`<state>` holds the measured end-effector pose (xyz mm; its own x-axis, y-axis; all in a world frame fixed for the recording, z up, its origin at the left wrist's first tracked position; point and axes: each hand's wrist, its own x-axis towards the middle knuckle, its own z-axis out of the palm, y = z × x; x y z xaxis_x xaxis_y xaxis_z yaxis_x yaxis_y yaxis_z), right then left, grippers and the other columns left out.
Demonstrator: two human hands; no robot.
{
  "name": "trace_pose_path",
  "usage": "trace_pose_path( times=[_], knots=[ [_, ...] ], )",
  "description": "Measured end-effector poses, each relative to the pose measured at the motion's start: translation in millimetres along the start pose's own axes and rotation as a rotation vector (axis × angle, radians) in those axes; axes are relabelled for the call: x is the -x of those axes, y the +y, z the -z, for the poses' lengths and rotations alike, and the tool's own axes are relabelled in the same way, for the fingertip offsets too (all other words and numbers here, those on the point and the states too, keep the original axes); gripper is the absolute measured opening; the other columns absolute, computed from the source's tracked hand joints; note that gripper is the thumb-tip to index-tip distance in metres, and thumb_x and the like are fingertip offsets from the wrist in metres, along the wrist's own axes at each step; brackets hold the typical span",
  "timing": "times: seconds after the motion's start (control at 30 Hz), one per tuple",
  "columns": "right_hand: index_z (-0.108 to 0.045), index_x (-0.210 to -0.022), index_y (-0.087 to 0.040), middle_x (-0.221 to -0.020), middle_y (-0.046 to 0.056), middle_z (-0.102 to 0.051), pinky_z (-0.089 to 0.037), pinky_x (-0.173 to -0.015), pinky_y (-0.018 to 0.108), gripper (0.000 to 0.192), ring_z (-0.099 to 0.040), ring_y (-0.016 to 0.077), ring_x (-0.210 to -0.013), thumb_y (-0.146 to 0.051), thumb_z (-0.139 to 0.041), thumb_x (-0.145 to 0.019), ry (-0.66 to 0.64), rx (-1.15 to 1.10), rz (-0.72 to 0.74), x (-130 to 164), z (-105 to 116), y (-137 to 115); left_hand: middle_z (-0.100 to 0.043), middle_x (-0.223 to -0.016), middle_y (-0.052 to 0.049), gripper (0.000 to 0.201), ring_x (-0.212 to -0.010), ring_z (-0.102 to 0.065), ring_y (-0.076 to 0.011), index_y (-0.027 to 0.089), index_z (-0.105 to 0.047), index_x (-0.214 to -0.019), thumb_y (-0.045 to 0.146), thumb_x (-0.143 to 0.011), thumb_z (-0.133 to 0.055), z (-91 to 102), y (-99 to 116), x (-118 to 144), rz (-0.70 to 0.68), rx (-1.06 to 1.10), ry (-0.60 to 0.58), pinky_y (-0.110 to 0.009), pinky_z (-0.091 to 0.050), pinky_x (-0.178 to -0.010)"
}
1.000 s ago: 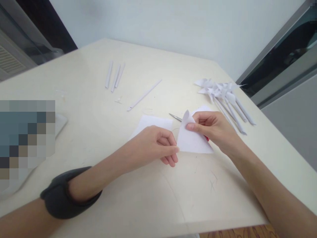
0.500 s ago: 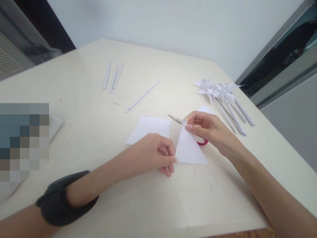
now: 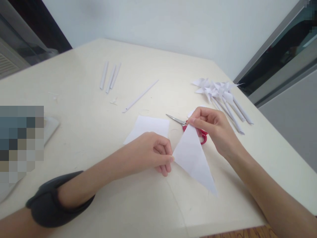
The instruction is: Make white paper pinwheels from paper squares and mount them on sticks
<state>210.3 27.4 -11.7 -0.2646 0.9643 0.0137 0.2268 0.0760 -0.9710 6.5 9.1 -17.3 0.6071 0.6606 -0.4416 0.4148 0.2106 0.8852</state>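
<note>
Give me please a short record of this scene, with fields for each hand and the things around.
left hand: pinches the left corner of the folded paper triangle
right hand: pinches the top corner of the same triangle
under the right hand: red-handled scissors on the table
behind the left hand: flat white sheet
far left: rolled paper sticks
far right: paper pinwheels

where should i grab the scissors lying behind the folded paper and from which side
Take the scissors by the red handles, coming from the right. The blades point left and away, bare on the table, so that end is sharp. The handles lie partly under the right hand and the paper triangle, which need lifting clear first.
</note>
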Motion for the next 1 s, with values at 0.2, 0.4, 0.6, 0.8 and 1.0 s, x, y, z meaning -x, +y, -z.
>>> trace_pose_path(
  times=[0.2, 0.4, 0.6, 0.8, 1.0],
  knots=[
    [-0.058, -0.072, -0.017, -0.06, -0.002, -0.049, -0.029, -0.044, 0.022, 0.027, -0.042, 0.0077, -0.05, -0.038, -0.053, -0.088, -0.183, 0.078, -0.051, -1, 8, -4, -0.071, -0.058, 0.001, 0.015, -0.055, -0.069, -0.0158, 0.02, -0.056, -0.057, 0.02, -0.07, -0.063, 6.3, 0, -5, -0.008, 0.054, 0.157, -0.022, -0.054, -0.051],
    [-0.047, -0.064, -0.018, -0.047, -0.004, -0.046, -0.028, -0.044, 0.022, 0.033, -0.041, 0.0079, -0.044, -0.041, -0.052, -0.088, 0.018, 0.375, 0.043, 3, 0, -5, -0.072, -0.06, 0.001, 0.014, -0.055, -0.069, -0.0147, 0.019, -0.06, -0.059, 0.022, -0.072, -0.065, 16.7, 2, -5, -0.027, 0.056, 0.194, -0.02, -0.053, -0.05],
    [-0.037, -0.058, -0.018, -0.058, -0.004, -0.033, -0.023, -0.047, 0.023, 0.039, -0.034, 0.0077, -0.052, -0.037, -0.053, -0.088, -0.103, 0.416, 0.064, 3, 1, -7, -0.072, -0.061, 0.0, 0.016, -0.058, -0.07, -0.0148, 0.019, -0.059, -0.058, 0.024, -0.072, -0.066, 21.5, 4, -3, -0.017, 0.054, 0.228, -0.02, -0.054, -0.053],
    [-0.028, -0.058, -0.018, -0.059, -0.004, -0.025, -0.018, -0.048, 0.027, 0.045, -0.025, 0.008, -0.052, -0.04, -0.043, -0.093, -0.035, 0.46, 0.135, 2, -4, -4, -0.073, -0.062, 0.001, 0.017, -0.056, -0.068, -0.0137, 0.019, -0.058, -0.057, 0.022, -0.072, -0.068, 22.2, 10, 1, -0.029, 0.071, 0.23, -0.019, -0.053, -0.052],
    [-0.031, -0.062, -0.019, -0.059, -0.004, -0.026, -0.017, -0.047, 0.027, 0.041, -0.026, 0.0081, -0.052, -0.042, -0.04, -0.094, -0.085, 0.448, 0.123, 2, -4, -2, -0.073, -0.069, -0.001, 0.014, -0.064, -0.07, -0.0155, 0.02, -0.06, -0.062, 0.024, -0.074, -0.065, 26.9, 7, -1, -0.052, 0.022, 0.269, -0.023, -0.056, -0.061]
  ],
)
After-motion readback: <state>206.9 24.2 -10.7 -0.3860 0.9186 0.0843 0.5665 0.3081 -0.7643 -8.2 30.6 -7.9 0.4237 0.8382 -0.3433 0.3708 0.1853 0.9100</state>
